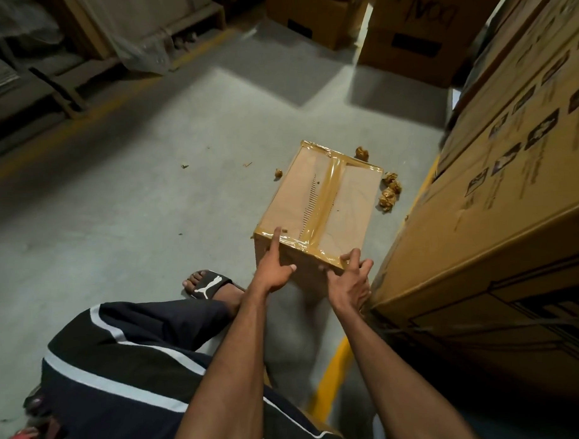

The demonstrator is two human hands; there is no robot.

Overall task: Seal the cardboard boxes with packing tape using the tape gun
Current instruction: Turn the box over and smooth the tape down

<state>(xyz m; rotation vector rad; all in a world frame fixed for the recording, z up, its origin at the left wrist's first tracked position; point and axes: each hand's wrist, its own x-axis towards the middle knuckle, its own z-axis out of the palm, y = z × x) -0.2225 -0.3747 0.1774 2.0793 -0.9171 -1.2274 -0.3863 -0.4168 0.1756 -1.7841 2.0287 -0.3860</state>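
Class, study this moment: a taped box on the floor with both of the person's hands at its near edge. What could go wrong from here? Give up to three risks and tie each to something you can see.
1. The crumpled tape wads lie beside the box; sliding it could pick them up or snag.
2. The left hand and right hand touch only the near edge with straight fingers, so a lift might slip.
3. The sandalled foot sits close, exposed if the box drops.

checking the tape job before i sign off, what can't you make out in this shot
- Tape gun: nowhere in the head view.
- Box underside and far side: hidden by the box itself.
- Print on the stacked cartons: blurred.
- Tape under the left hand and right hand: covered by fingers.
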